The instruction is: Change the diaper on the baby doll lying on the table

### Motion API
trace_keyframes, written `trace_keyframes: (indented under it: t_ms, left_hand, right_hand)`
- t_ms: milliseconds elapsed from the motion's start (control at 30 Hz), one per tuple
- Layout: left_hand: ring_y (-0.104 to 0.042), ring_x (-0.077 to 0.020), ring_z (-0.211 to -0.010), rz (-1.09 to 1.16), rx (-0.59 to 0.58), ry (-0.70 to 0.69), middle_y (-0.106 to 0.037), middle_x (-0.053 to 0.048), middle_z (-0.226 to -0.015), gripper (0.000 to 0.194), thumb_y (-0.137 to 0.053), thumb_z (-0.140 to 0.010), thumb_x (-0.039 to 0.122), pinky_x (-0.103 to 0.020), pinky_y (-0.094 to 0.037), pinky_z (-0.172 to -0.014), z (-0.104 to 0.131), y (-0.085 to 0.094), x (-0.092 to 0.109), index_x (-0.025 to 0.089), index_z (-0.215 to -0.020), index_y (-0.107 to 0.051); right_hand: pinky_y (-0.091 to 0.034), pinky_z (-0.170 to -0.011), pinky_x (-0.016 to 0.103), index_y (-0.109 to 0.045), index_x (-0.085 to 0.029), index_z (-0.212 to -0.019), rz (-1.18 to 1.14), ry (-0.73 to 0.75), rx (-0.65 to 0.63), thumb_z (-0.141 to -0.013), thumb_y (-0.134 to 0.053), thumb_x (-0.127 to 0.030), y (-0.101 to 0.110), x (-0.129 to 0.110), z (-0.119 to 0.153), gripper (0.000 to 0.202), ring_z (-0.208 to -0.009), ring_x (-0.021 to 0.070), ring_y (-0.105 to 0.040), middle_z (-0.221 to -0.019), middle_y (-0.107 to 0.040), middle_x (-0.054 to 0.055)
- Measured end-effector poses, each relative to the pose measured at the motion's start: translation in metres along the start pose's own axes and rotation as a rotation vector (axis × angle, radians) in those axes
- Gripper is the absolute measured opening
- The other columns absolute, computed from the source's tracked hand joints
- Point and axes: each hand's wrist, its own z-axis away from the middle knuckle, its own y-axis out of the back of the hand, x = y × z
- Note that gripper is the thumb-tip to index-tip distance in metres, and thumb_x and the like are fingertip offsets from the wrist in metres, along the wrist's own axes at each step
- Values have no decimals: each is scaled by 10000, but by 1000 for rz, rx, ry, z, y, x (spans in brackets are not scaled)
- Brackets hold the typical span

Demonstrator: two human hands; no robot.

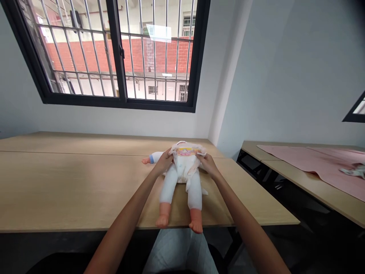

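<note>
A baby doll (194, 194) in white clothing lies on its back on the wooden table, its bare feet pointing toward me at the front edge. Over its hips is a white diaper (185, 167) with a yellow and pink printed band at the waist. My left hand (164, 161) pinches the diaper's upper corner on the left. On the other side, my right hand (208, 163) grips the opposite upper corner. The doll's arm with a blue cuff (152, 158) stretches out to the left. Its head is hidden behind the raised front of the diaper.
The light wooden table (71, 186) reaches far to the left and back to the wall. Across a gap on the right stands another table (285, 173) with a pink cloth (316, 160) and a crumpled pale item (355, 171). A barred window (122, 57) is ahead.
</note>
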Motion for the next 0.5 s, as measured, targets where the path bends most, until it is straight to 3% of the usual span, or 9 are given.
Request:
trace_keyframes:
  t_ms: [233, 333, 500]
  left_hand:
    - [-505, -124, -590, 158, 37, 228, -594, -15, -695, 422, -705, -674, 533, -237, -399, -538, -8, 13, -38, 157, -823, -586]
    - [-479, -98, -540, 203, 56, 287, -552, 5, -628, 398, -741, -666, 500, -226, -384, -516, -9, 18, -49, 156, -727, -550]
    - [-433, -68, -506, 222, 101, 310, -473, 49, -577, 339, -631, -819, 410, -215, -388, -522, -9, 20, -62, 157, -657, -473]
  right_hand:
    - [-463, -816, 344, -670, -119, -883, -8, -111, -4, -670, -669, -567, -10, 33, 5, 496, -894, 255, -614, -968, -700, 104]
    - [-467, -753, 319, -663, -120, -822, -41, -127, -13, -649, -686, -578, -11, 38, 7, 490, -815, 230, -607, -898, -697, 93]
    - [-476, -730, 313, -644, -143, -789, -109, -147, -2, -643, -682, -591, -16, 40, 10, 473, -789, 220, -603, -848, -688, 75]
